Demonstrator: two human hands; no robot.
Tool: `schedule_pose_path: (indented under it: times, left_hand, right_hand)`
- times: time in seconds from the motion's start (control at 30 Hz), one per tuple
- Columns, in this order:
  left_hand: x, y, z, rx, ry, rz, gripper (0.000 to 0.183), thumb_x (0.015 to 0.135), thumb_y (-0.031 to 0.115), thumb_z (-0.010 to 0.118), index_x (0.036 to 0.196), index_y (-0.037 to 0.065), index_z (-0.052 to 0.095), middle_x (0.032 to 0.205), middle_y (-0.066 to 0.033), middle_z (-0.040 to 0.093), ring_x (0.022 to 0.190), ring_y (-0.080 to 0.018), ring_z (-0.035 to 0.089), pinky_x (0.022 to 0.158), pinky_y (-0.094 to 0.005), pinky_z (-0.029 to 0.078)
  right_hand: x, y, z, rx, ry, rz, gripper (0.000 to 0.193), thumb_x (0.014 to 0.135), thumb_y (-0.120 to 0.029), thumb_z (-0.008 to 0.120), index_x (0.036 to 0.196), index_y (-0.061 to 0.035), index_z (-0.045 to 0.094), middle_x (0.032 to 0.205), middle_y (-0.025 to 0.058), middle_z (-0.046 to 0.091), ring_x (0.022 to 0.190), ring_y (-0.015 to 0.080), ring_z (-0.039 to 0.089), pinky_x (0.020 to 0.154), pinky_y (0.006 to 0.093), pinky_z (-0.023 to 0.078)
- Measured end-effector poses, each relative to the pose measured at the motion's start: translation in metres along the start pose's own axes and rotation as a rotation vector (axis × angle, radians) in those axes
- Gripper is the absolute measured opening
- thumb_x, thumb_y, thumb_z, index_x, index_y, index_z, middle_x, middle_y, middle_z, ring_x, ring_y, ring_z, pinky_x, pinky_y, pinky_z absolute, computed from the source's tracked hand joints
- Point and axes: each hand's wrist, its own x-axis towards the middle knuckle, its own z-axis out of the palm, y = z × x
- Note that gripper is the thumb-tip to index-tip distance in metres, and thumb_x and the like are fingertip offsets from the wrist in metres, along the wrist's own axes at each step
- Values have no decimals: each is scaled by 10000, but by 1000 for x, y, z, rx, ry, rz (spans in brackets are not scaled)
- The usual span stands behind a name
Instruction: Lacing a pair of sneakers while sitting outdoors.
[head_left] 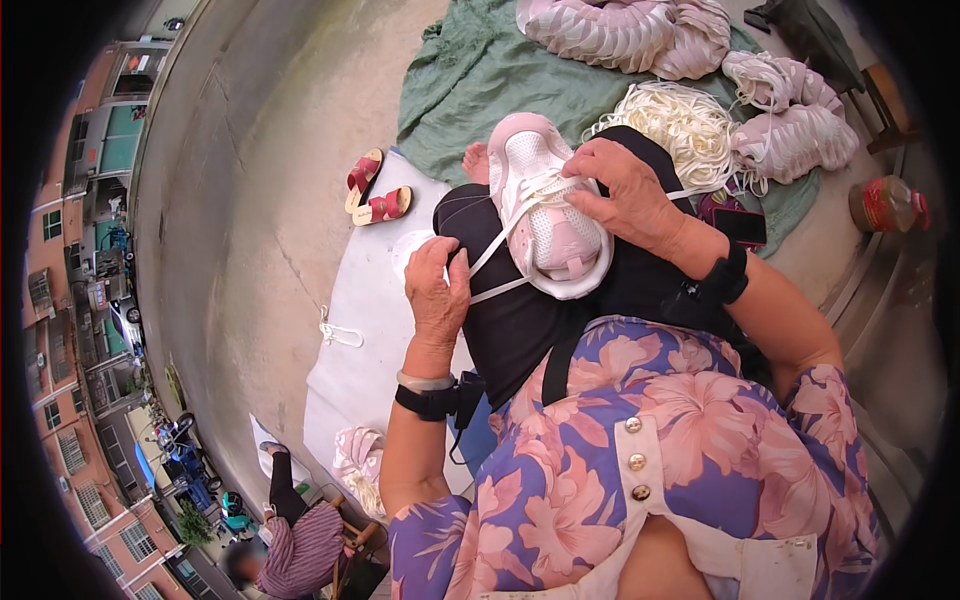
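A pink and white sneaker upper [572, 240] rests across my black-trousered thighs, its white-rimmed end towards me. White shoelace [508, 238] crosses its eyelets, and a length runs left off the shoe. Fingers bent together, my left hand [436, 290] pinches that lace beside the left knee. My right hand [628, 195] lies over the shoe's right side, thumb and forefinger closed on the lace near the middle of the lacing. Both wrists carry black straps.
Beyond my knees, a heap of white laces [683, 125] and nested rows of pink uppers [620, 35] lie on green cloth [470, 85]. Red sandals [383, 205] sit left. A phone [740, 227] and capped bottle [885, 204] are right. Another person [305, 550] sits at lower left.
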Motion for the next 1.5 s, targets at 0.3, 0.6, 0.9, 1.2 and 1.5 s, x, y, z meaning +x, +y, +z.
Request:
schedule_pose_path:
  times: [0.3, 0.6, 0.9, 1.2, 1.5]
  left_hand:
    - [43, 42, 30, -97, -130, 179, 236, 748, 66, 635, 975, 33, 576, 898, -111, 604, 784, -289, 580, 708, -369, 453]
    - [38, 44, 36, -252, -160, -12, 143, 794, 56, 618, 920, 19, 560, 725, -77, 555, 610, -154, 537, 571, -281, 454]
    - [42, 50, 25, -148, -296, -86, 172, 783, 142, 626, 893, 29, 557, 753, -147, 573, 674, -321, 585, 605, -376, 467]
    - [46, 63, 30, -59, -226, 206, 300, 788, 81, 624, 1086, 103, 598, 719, -83, 563, 606, -255, 571, 539, -336, 451]
    - [51, 67, 35, 171, -277, 313, 327, 794, 97, 604, 1115, 159, 600, 681, -51, 526, 594, -236, 572, 491, -349, 435]
  right_hand:
    - [9, 3, 2, -262, 94, -169, 230, 704, -115, 661, 924, -67, 614, 845, 104, 585, 788, 279, 577, 686, 357, 474]
    - [22, 1, 6, 487, 16, 390, 168, 781, -182, 635, 737, -20, 648, 625, 51, 581, 561, 126, 520, 558, 266, 424]
    - [29, -5, -7, 449, -325, 480, 288, 784, -229, 623, 590, -26, 558, 616, 9, 531, 569, 83, 461, 542, 249, 380]
    - [15, 3, 21, 71, -19, 114, 256, 619, -207, 632, 520, 3, 523, 608, 150, 541, 552, 303, 522, 543, 387, 421]
    - [17, 12, 9, 120, -31, 260, 271, 674, -139, 701, 580, -21, 476, 664, 43, 510, 614, 123, 488, 560, 285, 400]
